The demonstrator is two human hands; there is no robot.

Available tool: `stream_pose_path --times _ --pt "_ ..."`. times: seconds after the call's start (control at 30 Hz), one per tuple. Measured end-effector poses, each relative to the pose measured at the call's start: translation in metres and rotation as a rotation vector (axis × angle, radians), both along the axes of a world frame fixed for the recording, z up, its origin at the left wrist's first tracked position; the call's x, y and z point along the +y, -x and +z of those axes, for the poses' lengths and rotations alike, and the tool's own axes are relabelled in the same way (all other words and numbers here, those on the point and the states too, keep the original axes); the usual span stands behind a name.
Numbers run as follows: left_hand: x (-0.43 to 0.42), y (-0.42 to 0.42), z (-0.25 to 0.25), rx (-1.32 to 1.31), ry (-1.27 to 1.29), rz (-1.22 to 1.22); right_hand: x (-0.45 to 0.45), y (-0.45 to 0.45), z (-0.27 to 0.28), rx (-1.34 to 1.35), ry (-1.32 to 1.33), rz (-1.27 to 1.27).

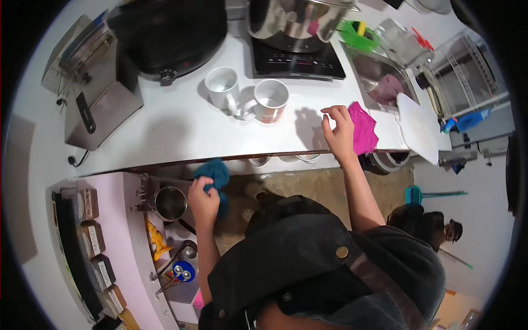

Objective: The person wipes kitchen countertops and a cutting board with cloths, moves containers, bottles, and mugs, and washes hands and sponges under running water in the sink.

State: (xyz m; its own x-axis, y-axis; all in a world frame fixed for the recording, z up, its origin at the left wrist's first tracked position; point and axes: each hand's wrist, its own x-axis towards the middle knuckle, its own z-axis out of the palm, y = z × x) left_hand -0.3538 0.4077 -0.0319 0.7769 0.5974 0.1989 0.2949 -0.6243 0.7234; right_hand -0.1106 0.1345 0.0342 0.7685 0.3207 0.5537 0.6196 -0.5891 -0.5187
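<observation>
My left hand (203, 201) is closed on a teal cloth (214, 174) in front of the counter's front edge, beside the lower shelf. Part of the cloth hangs behind the hand. Above the white counter (181, 132) my right hand (340, 131) is held with its fingers curved and apart, nothing between them. A magenta cloth (364, 129) lies on the counter just right of that hand. To its left stand two white mugs, a plain one (222, 88) and one with a printed pattern (270, 100), their handles close together.
Behind the mugs sit a black appliance (170, 38) and a large steel pot (297, 22) on an induction cooker (297, 63). A sink (366, 66) and a white board (416, 129) are at right. A steel pitcher (170, 203) stands on the lower left shelf.
</observation>
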Motion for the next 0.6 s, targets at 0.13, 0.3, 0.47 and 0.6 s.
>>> stream_pose_path --times 0.13,0.3,0.47,0.6 --pt "-0.014 0.02 0.028 -0.112 0.132 -0.006 -0.064 -0.021 -0.001 -0.069 0.078 -0.154" --pt "0.019 -0.011 0.09 -0.17 -0.102 0.178 -0.189 -0.105 -0.009 0.013 -0.072 -0.444" --pt "0.026 -0.08 0.145 -0.289 -0.552 0.336 -0.324 -0.215 0.01 0.142 -0.145 -0.722" --pt "-0.064 -0.13 0.165 -0.441 -0.427 0.457 -0.41 -0.335 0.007 0.027 0.043 -0.573"
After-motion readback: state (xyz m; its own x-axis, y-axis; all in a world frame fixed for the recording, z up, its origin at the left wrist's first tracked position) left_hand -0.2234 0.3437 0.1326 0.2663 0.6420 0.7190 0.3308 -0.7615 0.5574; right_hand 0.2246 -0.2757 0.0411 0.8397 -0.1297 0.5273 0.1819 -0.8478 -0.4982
